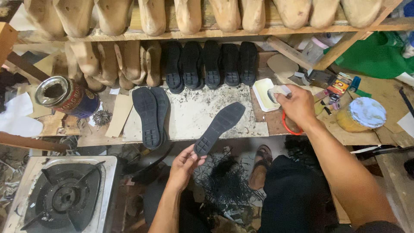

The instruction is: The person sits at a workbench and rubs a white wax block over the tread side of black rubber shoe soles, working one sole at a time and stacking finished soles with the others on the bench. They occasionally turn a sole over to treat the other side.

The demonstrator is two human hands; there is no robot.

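Left hand [184,166], lower centre, pinches the heel end of a black rubber sole [220,127], tread side up, slanting toward frame centre over the speckled work board [194,114]. Right hand [297,105], centre right, fingers curled around a pale rag [279,91] beside a shallow white tray [262,95]. Two stacked black soles [150,114] lie left; wooden lasts [189,15] line the top shelf

Black rubber sole [220,127] tilted, heel pinched, over the workbench edge.
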